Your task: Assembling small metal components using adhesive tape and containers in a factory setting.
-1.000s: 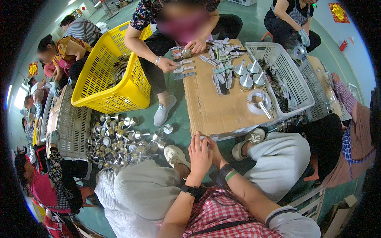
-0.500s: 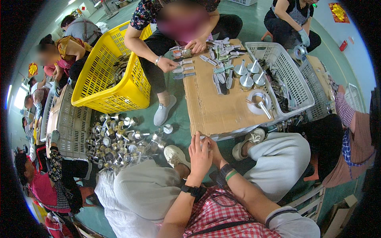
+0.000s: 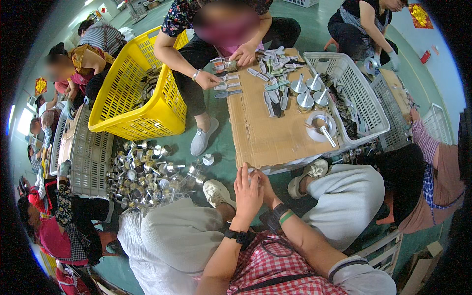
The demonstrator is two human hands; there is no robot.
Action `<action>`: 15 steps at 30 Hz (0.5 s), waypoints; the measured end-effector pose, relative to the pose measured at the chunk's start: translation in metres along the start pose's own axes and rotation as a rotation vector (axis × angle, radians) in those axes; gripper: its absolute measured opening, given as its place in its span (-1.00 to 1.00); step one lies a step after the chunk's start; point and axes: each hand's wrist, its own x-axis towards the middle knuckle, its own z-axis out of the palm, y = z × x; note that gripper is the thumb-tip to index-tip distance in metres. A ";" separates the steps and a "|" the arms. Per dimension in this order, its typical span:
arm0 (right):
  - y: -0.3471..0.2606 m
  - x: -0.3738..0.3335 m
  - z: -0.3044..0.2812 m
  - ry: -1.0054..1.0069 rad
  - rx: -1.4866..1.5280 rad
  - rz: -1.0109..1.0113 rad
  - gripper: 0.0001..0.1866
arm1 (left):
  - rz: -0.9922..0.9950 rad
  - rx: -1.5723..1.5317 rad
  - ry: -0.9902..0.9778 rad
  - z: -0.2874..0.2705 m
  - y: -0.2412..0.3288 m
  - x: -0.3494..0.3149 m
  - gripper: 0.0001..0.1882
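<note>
My left hand [image 3: 249, 192] and my right hand [image 3: 267, 189] are together above my lap, at the near edge of the cardboard-topped table [image 3: 260, 132]. The left hand's fingers are stretched out, pointing away from me, and lie against the right hand. Most of the right hand's fingers are hidden behind the left, and I see no object in either hand. Beyond them, to the right on the cardboard, lies a white ring-shaped roll [image 3: 314, 121] with a metal-handled piece on it. Several round metal pieces with upright handles [image 3: 305, 102] stand behind it.
Grey-handled flat pieces [image 3: 275, 91] lie across the table's far half, where a co-worker's hand [image 3: 209, 80] lines some up. A yellow basket [image 3: 142, 123] stands left, a grey basket [image 3: 364, 98] right. Metal pieces [image 3: 147, 172] are heaped on the floor at left.
My hands stay where they were. At the upper right a co-worker's gloved hand has moved down and right. The checked sleeve at the right edge and a person at lower left have shifted slightly.
</note>
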 end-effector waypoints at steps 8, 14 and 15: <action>-0.056 -0.014 0.035 0.017 -0.083 0.025 -0.85 | 0.001 0.014 0.008 -0.001 -0.002 -0.001 -0.48; -0.044 -0.010 0.025 0.020 -0.029 0.068 -0.84 | 0.018 0.010 0.042 -0.001 -0.001 -0.001 -0.60; -0.043 -0.010 0.027 0.020 -0.029 0.069 -0.84 | 0.007 0.009 0.027 0.000 -0.002 -0.001 -0.57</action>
